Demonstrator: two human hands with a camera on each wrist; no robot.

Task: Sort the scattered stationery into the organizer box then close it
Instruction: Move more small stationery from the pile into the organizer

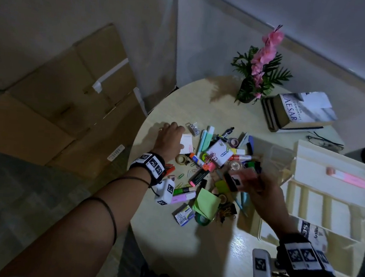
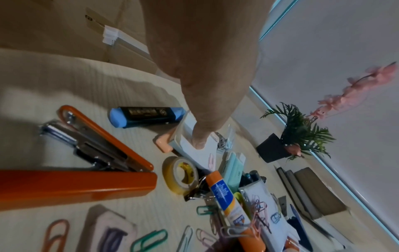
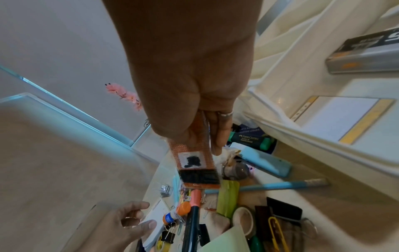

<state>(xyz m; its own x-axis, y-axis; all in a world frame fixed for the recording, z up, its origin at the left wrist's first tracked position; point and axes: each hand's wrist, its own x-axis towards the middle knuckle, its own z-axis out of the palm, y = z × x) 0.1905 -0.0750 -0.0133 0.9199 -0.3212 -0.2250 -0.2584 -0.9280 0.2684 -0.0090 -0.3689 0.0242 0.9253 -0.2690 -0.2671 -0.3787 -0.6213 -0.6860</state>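
Note:
A heap of stationery (image 1: 214, 169) lies on the round pale table (image 1: 190, 244): highlighters, glue stick (image 2: 226, 202), tape rolls, paper clips, sticky notes. My left hand (image 1: 169, 137) grips a white notepad (image 1: 186, 142) at the heap's far left, thumb pressed on its top (image 2: 199, 141). My right hand (image 1: 260, 194) hovers over the heap's right side and pinches a flat orange packet (image 3: 195, 163) with a black band. The cream organizer box (image 1: 307, 152) stands open to the right, its compartments (image 3: 302, 138) beside my right hand.
An orange stapler (image 2: 90, 170) and a blue highlighter (image 2: 146, 116) lie near my left wrist. A potted plant with pink flowers (image 1: 258, 78), stacked books (image 1: 297, 112) and glasses (image 1: 325, 143) sit at the table's far side. Cardboard boxes (image 1: 71, 99) stand left of the table.

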